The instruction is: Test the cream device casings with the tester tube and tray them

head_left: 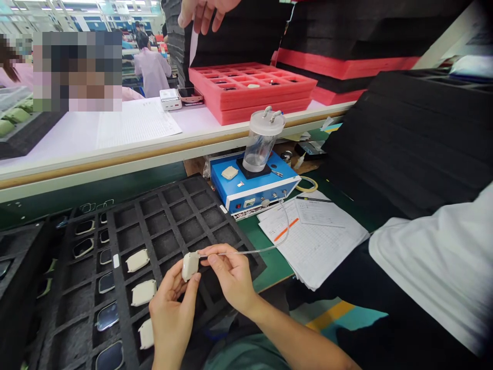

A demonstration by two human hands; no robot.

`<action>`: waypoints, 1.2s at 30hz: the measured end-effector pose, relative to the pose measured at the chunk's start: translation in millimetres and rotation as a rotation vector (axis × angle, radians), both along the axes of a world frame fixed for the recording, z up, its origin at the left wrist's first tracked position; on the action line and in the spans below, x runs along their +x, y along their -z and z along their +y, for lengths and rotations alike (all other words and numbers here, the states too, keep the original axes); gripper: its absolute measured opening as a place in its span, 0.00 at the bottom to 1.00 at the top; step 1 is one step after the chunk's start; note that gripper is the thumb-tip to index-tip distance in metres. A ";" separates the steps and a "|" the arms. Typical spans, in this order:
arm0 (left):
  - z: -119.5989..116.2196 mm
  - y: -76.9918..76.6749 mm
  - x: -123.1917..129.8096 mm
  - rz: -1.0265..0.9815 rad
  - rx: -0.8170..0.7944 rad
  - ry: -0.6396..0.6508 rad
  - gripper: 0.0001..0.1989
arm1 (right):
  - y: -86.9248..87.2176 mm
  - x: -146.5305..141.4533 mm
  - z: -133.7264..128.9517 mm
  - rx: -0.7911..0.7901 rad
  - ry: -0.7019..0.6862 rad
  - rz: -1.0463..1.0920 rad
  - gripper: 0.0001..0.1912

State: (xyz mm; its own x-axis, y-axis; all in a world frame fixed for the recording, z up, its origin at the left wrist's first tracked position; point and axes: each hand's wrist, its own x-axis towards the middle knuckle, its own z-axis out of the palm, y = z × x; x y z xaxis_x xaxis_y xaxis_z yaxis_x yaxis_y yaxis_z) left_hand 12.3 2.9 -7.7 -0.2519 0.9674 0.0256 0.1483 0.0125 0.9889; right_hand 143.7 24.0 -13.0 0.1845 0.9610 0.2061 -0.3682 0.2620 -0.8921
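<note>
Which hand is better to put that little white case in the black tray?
Probably the left hand: it holds the white case over the tray, while the right hand holds the clear tube.

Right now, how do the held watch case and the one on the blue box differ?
The held case is tilted in the left hand; the other case lies flat on the blue box. The right hand holds a tube at the held case; no hand touches the other case. Both look cream.
</note>
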 end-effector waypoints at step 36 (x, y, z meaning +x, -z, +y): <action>112.7 -61.4 -151.3 0.883 -0.035 0.151 0.15 | 16.7 4.1 -16.3 -0.116 0.000 -0.099 0.11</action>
